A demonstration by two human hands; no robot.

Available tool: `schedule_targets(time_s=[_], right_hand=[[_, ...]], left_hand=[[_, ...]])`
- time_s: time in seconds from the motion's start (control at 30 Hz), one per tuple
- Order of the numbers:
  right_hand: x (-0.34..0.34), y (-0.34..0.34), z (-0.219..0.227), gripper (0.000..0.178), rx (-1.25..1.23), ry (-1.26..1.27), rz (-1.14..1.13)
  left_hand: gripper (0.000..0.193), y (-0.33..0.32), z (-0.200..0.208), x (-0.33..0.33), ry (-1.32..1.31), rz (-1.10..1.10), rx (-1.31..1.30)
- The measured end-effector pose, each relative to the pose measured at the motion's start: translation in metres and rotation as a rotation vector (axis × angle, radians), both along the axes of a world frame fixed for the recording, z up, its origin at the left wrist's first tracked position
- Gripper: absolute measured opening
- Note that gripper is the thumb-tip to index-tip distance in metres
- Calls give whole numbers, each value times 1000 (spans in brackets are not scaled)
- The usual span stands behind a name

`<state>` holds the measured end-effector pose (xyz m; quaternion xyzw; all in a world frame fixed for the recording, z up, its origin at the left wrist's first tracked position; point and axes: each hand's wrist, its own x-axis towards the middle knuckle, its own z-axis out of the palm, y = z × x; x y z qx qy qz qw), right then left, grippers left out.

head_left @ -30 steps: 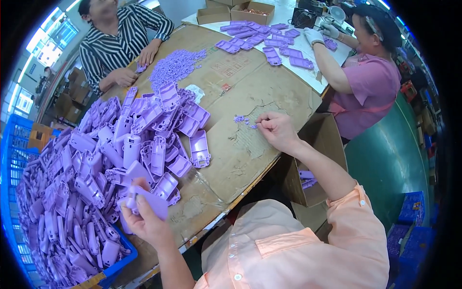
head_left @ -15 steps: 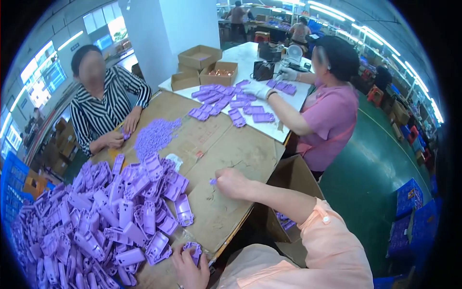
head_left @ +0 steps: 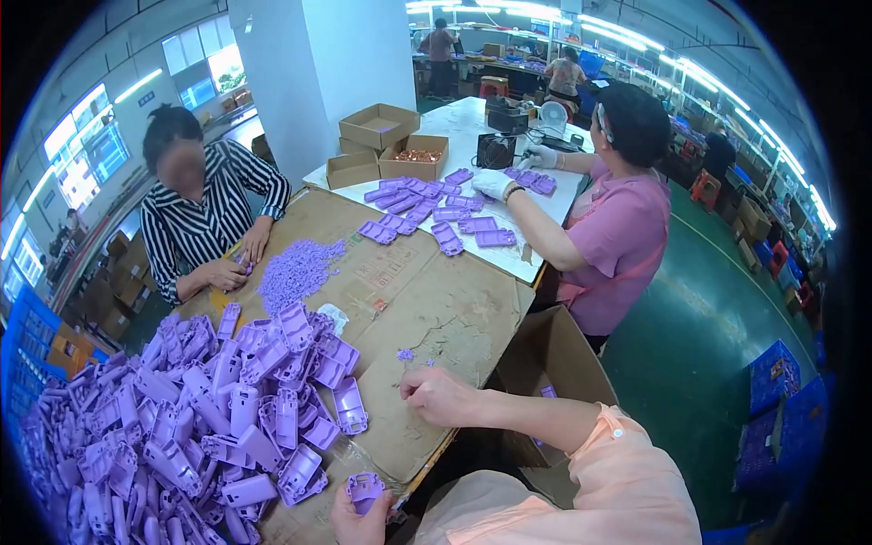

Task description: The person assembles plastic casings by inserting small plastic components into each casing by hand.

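Note:
At the near edge of the cardboard-covered table, my left hand (head_left: 356,520) grips a purple plastic shell (head_left: 365,487) between thumb and fingers, its hollow side showing. My right hand (head_left: 440,397) is closed over the cardboard, fingertips pressed together; whatever they may hold is hidden. Just beyond those fingers lie a few tiny purple plastic pieces (head_left: 405,355). To the left rises a big heap of purple plastic shells (head_left: 195,418), with one loose shell (head_left: 350,406) at its right edge.
Beyond the heap lies a pile of small purple parts (head_left: 298,274). A person in stripes (head_left: 209,195) works at far left; another in pink (head_left: 618,218), wearing gloves, handles purple shells (head_left: 448,238) on the white table (head_left: 459,113). A cardboard box (head_left: 559,354) stands below the right edge.
My right hand has drawn back toward me, uncovering the tiny pieces. My left hand has turned and now holds the shell more plainly in view. The striped person's head has bent lower.

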<state>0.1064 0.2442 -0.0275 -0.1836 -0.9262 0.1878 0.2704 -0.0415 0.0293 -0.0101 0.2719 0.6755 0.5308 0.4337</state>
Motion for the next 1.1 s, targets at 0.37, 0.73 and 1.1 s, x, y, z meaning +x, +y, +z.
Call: schedule_targets(time_s=[0.37,0.73,1.1], right_hand=[[5,-47,43,8,-364,202,59],[-6,-71,53,11,-547,268,166],[-6,-85,53,8,-531,233,173]], left_hand=[[11,0,-14,3,-345,-7,54],[20,-5,9,14,-466,28,131],[29,-8,5,15,-506,15,172]])
